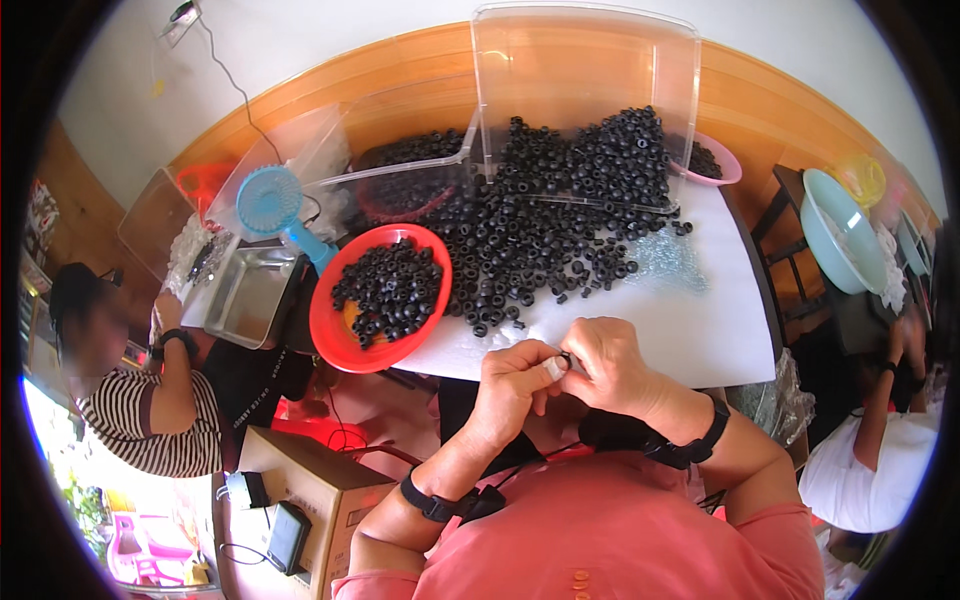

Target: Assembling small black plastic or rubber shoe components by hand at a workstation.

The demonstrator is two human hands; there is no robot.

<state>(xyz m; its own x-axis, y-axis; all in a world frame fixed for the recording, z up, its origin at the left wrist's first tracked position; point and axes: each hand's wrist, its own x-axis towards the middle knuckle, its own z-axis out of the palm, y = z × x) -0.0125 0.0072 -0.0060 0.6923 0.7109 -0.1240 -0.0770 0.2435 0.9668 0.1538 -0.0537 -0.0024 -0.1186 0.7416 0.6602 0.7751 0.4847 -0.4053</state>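
Observation:
My left hand (515, 385) and my right hand (610, 365) meet at the near edge of the white table (700, 330). Together they pinch one small black ring (565, 360) between the fingertips; a pale piece shows in my left fingers beside it. A big heap of the same black rings (545, 225) lies just beyond my hands. To the left, a red bowl (335, 340) holds more black rings.
Clear plastic boxes (585, 70) stand behind the heap. A pink bowl (725, 165) sits far right, a blue fan (272, 205) and a metal tray (245, 295) at left. One person sits at left, another at right. A cardboard box (310, 480) stands below.

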